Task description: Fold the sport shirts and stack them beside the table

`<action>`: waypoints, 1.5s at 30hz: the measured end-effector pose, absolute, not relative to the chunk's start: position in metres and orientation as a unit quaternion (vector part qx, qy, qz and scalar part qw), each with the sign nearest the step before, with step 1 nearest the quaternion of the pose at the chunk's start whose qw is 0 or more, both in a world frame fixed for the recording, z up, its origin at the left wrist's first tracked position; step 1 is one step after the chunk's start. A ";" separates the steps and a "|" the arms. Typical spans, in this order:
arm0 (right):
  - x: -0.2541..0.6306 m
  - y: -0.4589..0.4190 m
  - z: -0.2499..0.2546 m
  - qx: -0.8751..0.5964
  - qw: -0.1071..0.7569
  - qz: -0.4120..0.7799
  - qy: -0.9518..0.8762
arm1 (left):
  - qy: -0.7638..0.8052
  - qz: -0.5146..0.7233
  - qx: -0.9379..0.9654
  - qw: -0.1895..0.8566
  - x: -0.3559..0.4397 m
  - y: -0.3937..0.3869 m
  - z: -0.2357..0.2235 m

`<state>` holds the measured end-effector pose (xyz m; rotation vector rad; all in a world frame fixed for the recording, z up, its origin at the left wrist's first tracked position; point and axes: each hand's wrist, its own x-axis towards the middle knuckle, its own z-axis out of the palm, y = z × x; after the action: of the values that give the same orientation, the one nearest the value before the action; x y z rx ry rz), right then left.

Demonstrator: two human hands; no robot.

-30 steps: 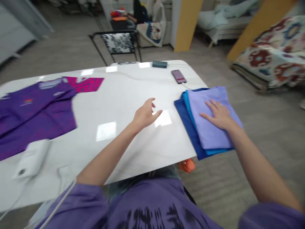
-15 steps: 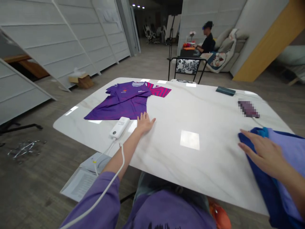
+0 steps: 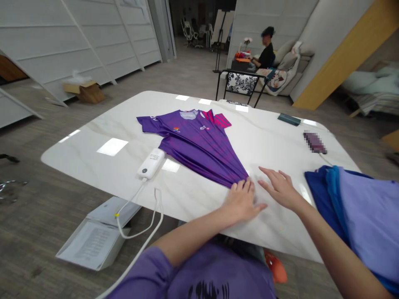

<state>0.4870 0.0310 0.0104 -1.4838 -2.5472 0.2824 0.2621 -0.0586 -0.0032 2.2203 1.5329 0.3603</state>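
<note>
A purple short-sleeved T-shirt [image 3: 196,141] with pink striped trim on one sleeve lies on the white table, its hem drawn toward me in folds. My left hand [image 3: 241,201] presses its fingertips on the lower hem corner, thumb spread away from the fingers. Just to the right, my right hand [image 3: 280,189] hovers over the tabletop with fingers apart, holding nothing. By the shirt's left side lies a white power bank [image 3: 151,163] with a cable [image 3: 157,211] running toward me.
Folded blue and lavender clothes [image 3: 368,207] lie at the table's right edge. Behind them are a blurred phone [image 3: 314,142] and a dark green box-like object [image 3: 289,119]. A chair [image 3: 241,83] stands beyond the table [image 3: 124,112]; a person [image 3: 264,52] sits farther back. An open white box [image 3: 90,241] is below left.
The shirt has slid and stretched toward me and to the right, under my left hand. My right hand has left the folded clothes and moved left, near the left hand. The view has shifted slightly.
</note>
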 end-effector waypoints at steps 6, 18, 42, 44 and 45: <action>0.491 0.052 0.022 -0.504 0.105 0.110 -0.850 | 0.265 0.124 0.864 0.410 0.307 -0.118 0.036; 0.423 0.225 -0.008 -0.514 0.085 0.164 -0.838 | 0.781 0.114 0.605 0.107 0.045 0.110 0.012; 0.526 0.325 -0.019 -0.774 0.014 0.044 -0.631 | 0.627 0.188 0.752 0.075 0.087 0.379 -0.032; 0.512 0.274 -0.019 -0.728 0.057 0.035 -0.682 | 0.627 0.221 0.744 0.060 0.094 0.342 -0.025; 0.504 0.242 -0.018 -0.697 0.067 0.037 -0.713 | 0.631 0.227 0.739 0.067 0.098 0.318 -0.021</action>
<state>0.5036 0.2418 -0.0176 -2.1015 -2.1483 0.1126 0.0979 0.3184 -0.0210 2.2274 1.9006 0.6855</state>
